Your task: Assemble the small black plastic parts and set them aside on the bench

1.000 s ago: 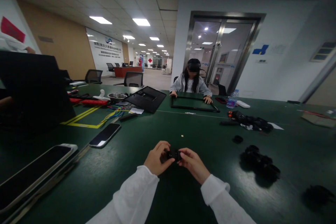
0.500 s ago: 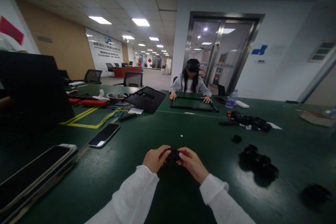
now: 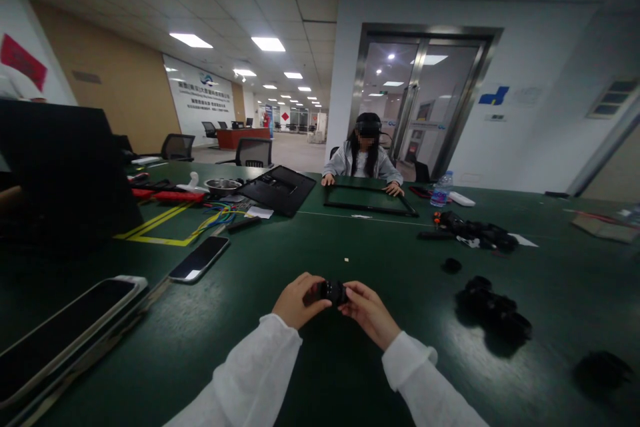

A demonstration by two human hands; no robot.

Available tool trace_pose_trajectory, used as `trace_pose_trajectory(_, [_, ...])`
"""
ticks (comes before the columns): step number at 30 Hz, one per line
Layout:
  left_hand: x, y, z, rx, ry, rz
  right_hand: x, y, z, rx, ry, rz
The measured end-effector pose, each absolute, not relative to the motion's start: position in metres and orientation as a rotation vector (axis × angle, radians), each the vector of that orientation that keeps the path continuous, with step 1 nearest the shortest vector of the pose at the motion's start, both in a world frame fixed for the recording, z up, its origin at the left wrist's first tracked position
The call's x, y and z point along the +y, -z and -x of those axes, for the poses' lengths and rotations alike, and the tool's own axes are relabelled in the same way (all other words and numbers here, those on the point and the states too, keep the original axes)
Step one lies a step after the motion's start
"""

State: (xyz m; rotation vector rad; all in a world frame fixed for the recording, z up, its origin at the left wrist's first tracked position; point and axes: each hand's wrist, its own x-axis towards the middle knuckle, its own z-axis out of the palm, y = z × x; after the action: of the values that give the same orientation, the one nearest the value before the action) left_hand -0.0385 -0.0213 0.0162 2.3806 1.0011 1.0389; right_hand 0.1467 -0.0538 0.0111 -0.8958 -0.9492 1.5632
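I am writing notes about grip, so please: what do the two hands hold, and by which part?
The left hand and right hand hold a small black part by its opposite ends.

At the lower left of the frame you have a phone and a larger device; left of centre, a bowl and a black panel. Right of centre you see an upright bottle, and glass doors at the upper right.
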Motion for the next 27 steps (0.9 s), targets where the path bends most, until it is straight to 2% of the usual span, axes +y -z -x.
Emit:
trace_pose_trajectory(12, [-0.033, -0.024, 0.035, 0.918, -1.215, -2.319, -0.057, -0.017, -0.144, -1.014, -1.563, 0.914])
trace_pose_trajectory(17, [-0.037, -0.023, 0.033, 0.756, -1.181, -2.233, -0.052, -0.013, -0.144, -0.897, -1.539, 0.92])
trace_pose_trajectory(23, [-0.029, -0.018, 0.035, 1.023, -1.045, -2.265, -0.056, -0.017, -0.144, -0.905, -1.552, 0.94])
trace_pose_trajectory(27, [-0.028, -0.019, 0.037, 1.04, -0.979, -2.365, -0.057, -0.017, -0.144, -0.94, -1.554, 0.949])
